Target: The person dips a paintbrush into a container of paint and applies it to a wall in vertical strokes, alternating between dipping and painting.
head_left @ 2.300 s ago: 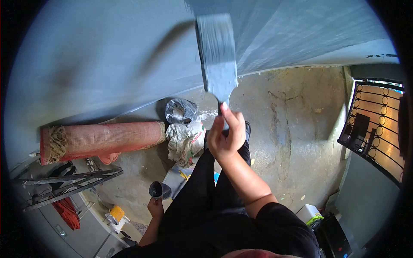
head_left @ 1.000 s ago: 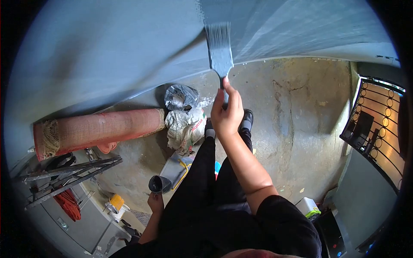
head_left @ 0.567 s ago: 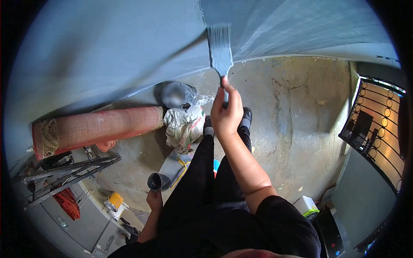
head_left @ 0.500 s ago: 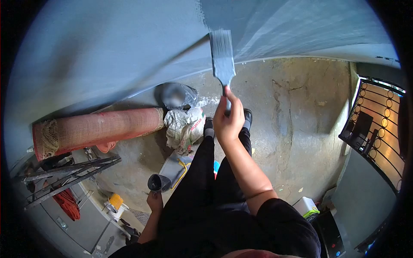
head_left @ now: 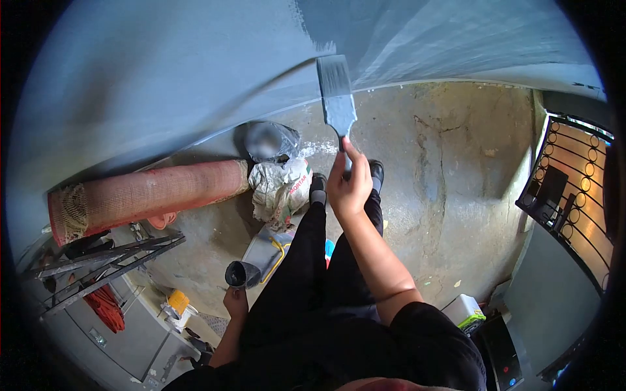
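A wide paintbrush (head_left: 338, 98) is gripped by its handle in my right hand (head_left: 352, 186), which is closed around it. The bristle tips meet the wall (head_left: 215, 58) at the lower border of a darker grey painted patch (head_left: 339, 23). My left hand (head_left: 236, 303) is low on the left, closed on a dark cup (head_left: 241, 275). I look down into the cup's opening, but its contents are too dark to make out.
Left of my feet lie a rolled-up reddish mat (head_left: 150, 195), a mortar sack (head_left: 280, 189) and a clear plastic bag (head_left: 270, 142). A metal ladder-like frame (head_left: 111, 264) is further left. A barred gate (head_left: 570, 189) stands right, with a white box (head_left: 464, 313) below.
The paintbrush has moved slightly down the wall with my right hand, and the dark painted patch reaches a little lower. My left hand and the cup have hardly moved.
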`<act>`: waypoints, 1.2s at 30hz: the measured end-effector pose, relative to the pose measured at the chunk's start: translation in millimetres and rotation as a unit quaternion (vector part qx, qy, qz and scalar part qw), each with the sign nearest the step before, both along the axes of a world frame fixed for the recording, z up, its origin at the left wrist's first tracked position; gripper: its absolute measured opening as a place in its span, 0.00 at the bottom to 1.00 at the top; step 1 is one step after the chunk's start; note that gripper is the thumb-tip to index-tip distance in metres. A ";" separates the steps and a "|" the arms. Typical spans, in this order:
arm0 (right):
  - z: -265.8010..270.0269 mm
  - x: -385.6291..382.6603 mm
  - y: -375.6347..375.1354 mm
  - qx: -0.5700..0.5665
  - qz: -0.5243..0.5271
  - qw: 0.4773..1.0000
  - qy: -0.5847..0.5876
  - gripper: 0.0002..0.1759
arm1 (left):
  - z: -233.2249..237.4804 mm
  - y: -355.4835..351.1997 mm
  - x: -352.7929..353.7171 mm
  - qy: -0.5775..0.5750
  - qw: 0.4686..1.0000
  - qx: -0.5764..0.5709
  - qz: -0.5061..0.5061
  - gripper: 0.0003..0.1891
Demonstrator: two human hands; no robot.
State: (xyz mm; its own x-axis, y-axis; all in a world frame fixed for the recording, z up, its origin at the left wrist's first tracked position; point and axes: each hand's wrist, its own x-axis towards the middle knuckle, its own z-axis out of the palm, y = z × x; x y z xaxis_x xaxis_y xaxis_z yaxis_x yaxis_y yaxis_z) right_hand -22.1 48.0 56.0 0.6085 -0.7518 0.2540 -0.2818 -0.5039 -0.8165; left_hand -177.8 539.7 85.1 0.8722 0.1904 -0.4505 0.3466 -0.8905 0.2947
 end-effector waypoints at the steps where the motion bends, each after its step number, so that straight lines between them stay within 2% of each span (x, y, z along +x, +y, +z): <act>1: -0.9 1.4 -1.0 -0.033 -0.011 0.997 -0.063 0.19 | 0.1 -1.5 -0.8 0.002 1.000 0.001 0.002 0.10; 2: -2.2 3.1 -2.6 -0.065 -0.022 0.990 -0.124 0.23 | -0.1 -2.6 -1.0 0.002 1.000 -0.020 0.008 0.10; 5: 14.4 18.8 -12.8 -0.068 0.000 0.984 -0.162 0.24 | 11.1 -20.7 6.2 0.011 1.000 -0.024 0.008 0.10; 8: -2.0 33.9 -12.5 -0.010 -0.018 0.998 -0.058 0.20 | 11.9 -16.9 5.6 0.021 1.000 -0.013 0.005 0.10; 9: -8.8 28.0 -10.6 0.027 -0.002 1.000 0.012 0.19 | 11.9 -15.9 7.6 0.024 0.999 -0.020 0.009 0.10; 12: -22.9 3.5 1.3 0.016 -0.010 1.000 -0.008 0.19 | 14.6 -24.0 11.9 0.030 0.999 0.001 0.015 0.10; 16: -13.8 -10.6 6.8 -0.018 0.007 0.996 -0.084 0.24 | 1.2 -4.8 -0.5 0.029 1.000 0.005 -0.003 0.10; 18: -12.9 -5.7 0.6 -0.041 0.040 0.994 -0.095 0.22 | -2.3 -5.3 -2.0 0.011 0.998 -0.061 0.031 0.09; 20: -20.1 6.4 -6.7 -0.063 0.060 0.993 -0.079 0.21 | 2.9 -8.1 0.5 0.023 0.999 -0.025 0.014 0.10; 22: -29.4 21.5 -12.6 -0.079 0.037 0.995 -0.053 0.19 | 6.6 -9.6 2.3 0.034 0.999 0.012 -0.004 0.10; 24: -42.9 23.5 -12.2 0.006 0.032 0.998 0.060 0.18 | 5.7 -10.2 1.3 0.025 0.999 -0.023 0.034 0.12; 27: -58.8 5.6 -7.6 -0.022 0.017 0.999 0.027 0.21 | 12.3 -21.9 4.9 0.023 1.000 0.013 -0.013 0.13; 30: -42.6 -6.5 -4.3 -0.028 0.035 0.999 0.013 0.19 | 7.3 -14.6 -0.7 0.042 0.999 -0.013 0.020 0.13; 33: -33.4 3.6 -7.9 -0.062 0.004 0.990 -0.123 0.24 | 11.1 -20.1 0.7 0.051 0.998 0.033 -0.024 0.13; 34: -32.0 9.6 -10.2 -0.062 0.004 0.991 -0.122 0.24 | 10.6 -20.9 0.5 0.051 0.998 0.033 -0.023 0.13; 36: -33.0 21.4 -15.1 -0.023 0.005 0.999 -0.046 0.22 | 11.6 -21.8 0.6 0.025 0.999 0.006 -0.021 0.13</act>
State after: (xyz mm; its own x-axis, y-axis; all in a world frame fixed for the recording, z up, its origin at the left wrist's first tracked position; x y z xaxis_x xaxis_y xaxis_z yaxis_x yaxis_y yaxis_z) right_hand -0.7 32.9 23.0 0.5886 -0.7318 0.3435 -0.2008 -0.5439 -0.8148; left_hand -177.2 517.9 96.7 0.8564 0.1594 -0.4911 0.3225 -0.9079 0.2677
